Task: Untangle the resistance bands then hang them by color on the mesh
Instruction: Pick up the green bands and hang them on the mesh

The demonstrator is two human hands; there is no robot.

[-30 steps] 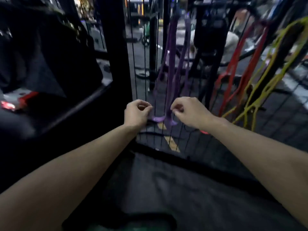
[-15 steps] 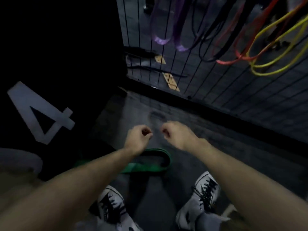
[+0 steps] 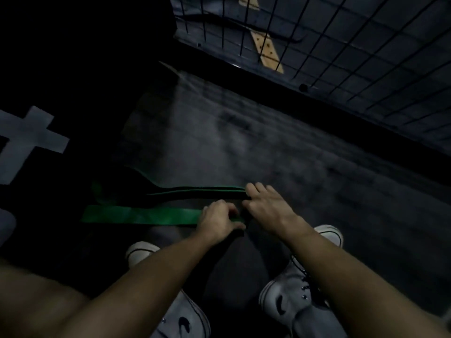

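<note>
A wide green resistance band [image 3: 139,214] lies flat on the dark floor, its loop running left from my hands. My left hand [image 3: 219,219] rests on the band's right end with fingers curled over it. My right hand [image 3: 264,207] lies just beside it, fingers bent down onto the loop's end, where the band turns dark. Whether either hand has a firm hold is hard to tell in the dim light. The black wire mesh [image 3: 341,45] stands at the top right; no hanging bands show in this view.
My two white sneakers [image 3: 297,296] stand right under my arms. A white painted mark [image 3: 26,140] sits on the black mat at left. A black base rail [image 3: 317,103] runs along the mesh's foot. A yellow strip [image 3: 266,48] lies behind the mesh.
My view dropped from the hanging purple bands to the floor. Both hands came away from the mesh and went down onto the green band's right end.
</note>
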